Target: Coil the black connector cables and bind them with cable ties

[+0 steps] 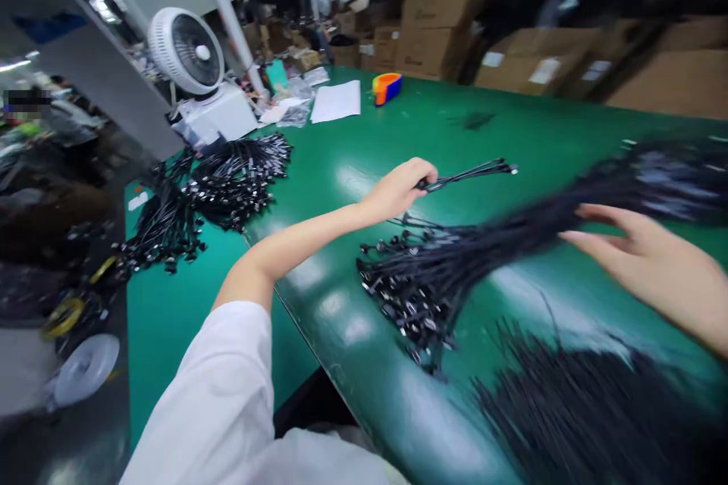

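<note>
My left hand (401,186) is closed around one end of a small bunch of black cables (469,173), whose other ends point right over the green table. Below it lies a large bundle of black cables (483,242) with small connectors, fanned out at its left end. At that bundle's right part, my right hand (642,250) has its thumb and fingers apart; the fingertips are at the cables' edge, and I cannot tell whether they touch. A heap of thin black strands, possibly cable ties (585,409), lies below my right hand, blurred.
More black cables (227,182) are piled at the table's left, beside a white fan (187,53). Papers (335,101) and an orange and blue tape roll or ring-shaped thing (387,89) lie at the far edge. Cardboard boxes (435,15) stand behind the green table (409,136).
</note>
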### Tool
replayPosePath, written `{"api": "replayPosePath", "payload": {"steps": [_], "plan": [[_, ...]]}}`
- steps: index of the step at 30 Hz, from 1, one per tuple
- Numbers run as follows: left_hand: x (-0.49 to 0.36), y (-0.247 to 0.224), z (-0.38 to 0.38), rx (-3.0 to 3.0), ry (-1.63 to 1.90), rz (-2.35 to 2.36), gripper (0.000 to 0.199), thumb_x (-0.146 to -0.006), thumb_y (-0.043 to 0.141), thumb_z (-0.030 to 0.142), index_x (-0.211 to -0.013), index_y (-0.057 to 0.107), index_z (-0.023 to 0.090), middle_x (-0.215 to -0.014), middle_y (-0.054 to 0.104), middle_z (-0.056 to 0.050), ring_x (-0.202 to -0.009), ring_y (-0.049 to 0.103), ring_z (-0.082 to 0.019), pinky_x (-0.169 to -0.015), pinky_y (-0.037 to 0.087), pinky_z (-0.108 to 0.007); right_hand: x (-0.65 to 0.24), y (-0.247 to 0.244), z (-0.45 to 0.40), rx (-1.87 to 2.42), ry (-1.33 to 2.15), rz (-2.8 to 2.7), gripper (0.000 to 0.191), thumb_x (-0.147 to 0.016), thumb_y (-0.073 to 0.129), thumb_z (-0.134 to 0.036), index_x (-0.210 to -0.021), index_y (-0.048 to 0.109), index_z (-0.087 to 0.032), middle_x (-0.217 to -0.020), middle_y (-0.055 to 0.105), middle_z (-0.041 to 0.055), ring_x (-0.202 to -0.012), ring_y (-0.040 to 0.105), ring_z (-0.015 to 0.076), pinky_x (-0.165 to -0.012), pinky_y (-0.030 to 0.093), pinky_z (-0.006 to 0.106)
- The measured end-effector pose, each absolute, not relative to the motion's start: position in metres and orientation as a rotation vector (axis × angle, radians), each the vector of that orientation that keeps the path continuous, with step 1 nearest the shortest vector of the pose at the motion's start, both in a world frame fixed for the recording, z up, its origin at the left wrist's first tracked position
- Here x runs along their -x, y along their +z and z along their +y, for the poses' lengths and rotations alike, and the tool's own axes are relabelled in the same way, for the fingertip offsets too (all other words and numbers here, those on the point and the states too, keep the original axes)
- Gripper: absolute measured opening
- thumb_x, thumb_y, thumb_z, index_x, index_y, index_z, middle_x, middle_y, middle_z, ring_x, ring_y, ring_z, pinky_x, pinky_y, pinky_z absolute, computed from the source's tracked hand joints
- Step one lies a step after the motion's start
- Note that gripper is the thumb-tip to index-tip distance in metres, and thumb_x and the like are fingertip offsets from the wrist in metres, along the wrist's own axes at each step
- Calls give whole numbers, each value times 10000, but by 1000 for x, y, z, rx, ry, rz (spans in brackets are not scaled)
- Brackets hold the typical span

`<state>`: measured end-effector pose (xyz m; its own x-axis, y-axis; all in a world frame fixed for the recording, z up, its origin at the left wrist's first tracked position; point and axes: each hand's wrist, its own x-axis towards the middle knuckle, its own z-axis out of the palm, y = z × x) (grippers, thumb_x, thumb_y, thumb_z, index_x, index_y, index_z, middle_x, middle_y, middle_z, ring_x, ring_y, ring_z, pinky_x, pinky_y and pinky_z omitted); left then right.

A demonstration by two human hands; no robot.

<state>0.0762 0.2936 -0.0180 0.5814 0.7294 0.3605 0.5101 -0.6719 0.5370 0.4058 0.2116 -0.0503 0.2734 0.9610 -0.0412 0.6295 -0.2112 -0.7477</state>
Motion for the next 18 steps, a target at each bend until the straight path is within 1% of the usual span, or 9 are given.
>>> {"api": "replayPosePath", "payload": {"steps": [1,3,6,7,9,11,13,15,18], "plan": [[-76,-16,267,-2399,849,951,214,-825,553,48,-1007,552,161,-1100,608,-93,-1038,573,-202,-967,452,-327,-391,-39,183,1884,589,-1596,454,-768,671,-395,-1215,600,-348,-1105,690,124,-1033,671,309,-954,521,534],[-76,-16,218,-2332,883,842,237,-821,575,76,-1038,535,163,-1069,618,-82,-1002,588,-192,-949,474,-336,-364,-21,129,1671,405,-1796,576,-856,580,-375,-1399,501,-203,-1361,584,186,-1085,669,294,-981,542,506],[-88,-20,160,-2308,858,665,244,-830,571,102,-1058,531,178,-1058,626,-64,-1016,598,-176,-957,485,-324,-344,-13,61,1516,16,-1994,593,-912,572,-334,-1459,443,-143,-1528,432,212,-1380,472,340,-1106,445,554],[-96,-22,142,-2319,831,602,228,-840,568,115,-1054,532,182,-1050,627,-61,-1009,603,-172,-954,492,-323,-341,-16,39,1532,-62,-2045,572,-917,586,-323,-1445,464,-140,-1533,428,212,-1410,433,346,-1121,422,558],[-115,-28,105,-2371,718,469,182,-870,550,142,-1044,535,192,-1045,634,-60,-992,620,-170,-946,509,-325,-341,-27,-5,1641,-65,-2154,438,-939,583,-322,-1332,576,-129,-1401,563,207,-1321,513,339,-1091,431,534],[-130,-37,73,-2453,547,337,175,-911,512,170,-1082,541,200,-1095,646,-78,-1042,638,-184,-969,522,-349,-345,-45,-47,1821,104,-2177,304,-978,533,-347,-1140,676,-133,-1114,703,158,-1098,636,285,-990,485,450],[-138,-49,56,-2569,478,303,301,-946,497,235,-1246,507,206,-1288,605,-128,-1201,609,-229,-1040,508,-410,-362,-66,-85,2035,194,-2016,294,-999,502,-374,-1070,693,-162,-990,723,103,-966,661,227,-891,500,357],[-139,-64,59,-2732,444,338,462,-945,523,325,-1384,439,213,-1421,541,-157,-1330,534,-293,-1120,448,-500,-396,-85,-124,2260,126,-1737,289,-1012,484,-361,-1136,675,-183,-1042,724,85,-958,661,199,-830,494,304],[-127,-88,91,-2887,448,467,486,-931,497,420,-1358,481,188,-1329,605,-173,-1268,576,-366,-1085,462,-573,-466,-98,-194,2537,-85,-1250,314,-1021,443,-275,-1246,628,-159,-1174,699,122,-1035,650,216,-846,495,312]]}}
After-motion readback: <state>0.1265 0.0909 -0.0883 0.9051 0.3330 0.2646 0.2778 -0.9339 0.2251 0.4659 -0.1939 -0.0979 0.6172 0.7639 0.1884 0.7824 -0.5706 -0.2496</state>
